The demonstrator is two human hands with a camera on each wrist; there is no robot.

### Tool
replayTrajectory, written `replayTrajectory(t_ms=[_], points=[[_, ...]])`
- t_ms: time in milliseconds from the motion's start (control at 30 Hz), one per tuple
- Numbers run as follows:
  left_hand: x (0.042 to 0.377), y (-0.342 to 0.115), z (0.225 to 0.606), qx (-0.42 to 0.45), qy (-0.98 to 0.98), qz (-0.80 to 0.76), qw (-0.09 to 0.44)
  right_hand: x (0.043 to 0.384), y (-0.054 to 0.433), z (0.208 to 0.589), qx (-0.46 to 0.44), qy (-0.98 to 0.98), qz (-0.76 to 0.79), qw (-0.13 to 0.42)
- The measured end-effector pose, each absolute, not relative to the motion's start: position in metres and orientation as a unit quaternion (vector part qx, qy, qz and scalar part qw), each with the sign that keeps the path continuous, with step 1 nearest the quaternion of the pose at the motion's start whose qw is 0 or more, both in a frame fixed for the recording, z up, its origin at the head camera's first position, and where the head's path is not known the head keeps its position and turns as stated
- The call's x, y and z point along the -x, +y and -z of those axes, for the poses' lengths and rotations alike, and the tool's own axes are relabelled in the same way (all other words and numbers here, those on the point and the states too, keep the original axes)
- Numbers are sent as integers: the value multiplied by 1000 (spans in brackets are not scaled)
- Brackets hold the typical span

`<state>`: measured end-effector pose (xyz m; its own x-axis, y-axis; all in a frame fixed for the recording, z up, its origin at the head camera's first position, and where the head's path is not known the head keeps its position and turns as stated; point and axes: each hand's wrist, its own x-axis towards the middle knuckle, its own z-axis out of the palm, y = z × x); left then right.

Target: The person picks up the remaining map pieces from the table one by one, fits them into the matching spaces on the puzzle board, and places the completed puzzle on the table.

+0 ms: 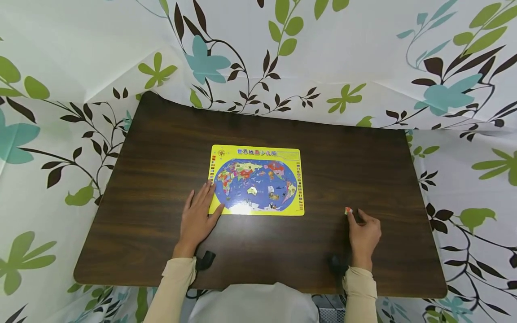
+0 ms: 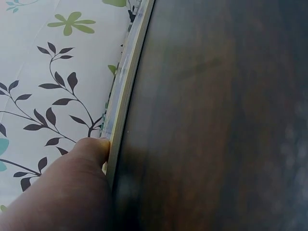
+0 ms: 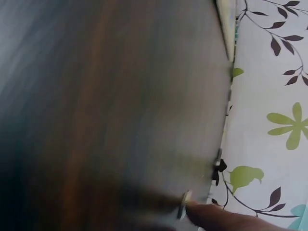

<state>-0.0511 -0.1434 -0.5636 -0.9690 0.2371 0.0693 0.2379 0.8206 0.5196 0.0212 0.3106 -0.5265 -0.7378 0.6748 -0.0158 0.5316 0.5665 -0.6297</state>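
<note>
A yellow-bordered world map board (image 1: 256, 153) with Chinese lettering along its top lies flat on the dark wooden table. My left hand (image 1: 199, 220) rests at its lower left corner, fingers extended along the left edge and thumb at the bottom edge. In the left wrist view, the thumb (image 2: 91, 150) touches the board's thin side (image 2: 122, 98). Well to the right of the board, my right hand (image 1: 365, 234) holds a small multicoloured puzzle piece (image 1: 348, 210) at its thumb tip. The right wrist view shows this piece (image 3: 184, 204) edge-on; the opposing finger is mostly hidden.
The brown table (image 1: 161, 134) stretches around the board on every side. A patterned curtain (image 1: 331, 54) with leaves and flowers hangs beyond it. Dark wrist cameras sit near both cuffs, the left one (image 1: 207, 260) above the table's front edge.
</note>
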Motion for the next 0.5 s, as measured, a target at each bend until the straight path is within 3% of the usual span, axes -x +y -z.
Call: replayTrajectory(t_ms=[267, 500], points=[[53, -141, 564, 130, -954, 271, -3, -16, 305, 525, 331, -884, -300, 138], [52, -143, 563, 123, -955, 269, -3, -14, 303, 518, 353, -874, -315, 113]])
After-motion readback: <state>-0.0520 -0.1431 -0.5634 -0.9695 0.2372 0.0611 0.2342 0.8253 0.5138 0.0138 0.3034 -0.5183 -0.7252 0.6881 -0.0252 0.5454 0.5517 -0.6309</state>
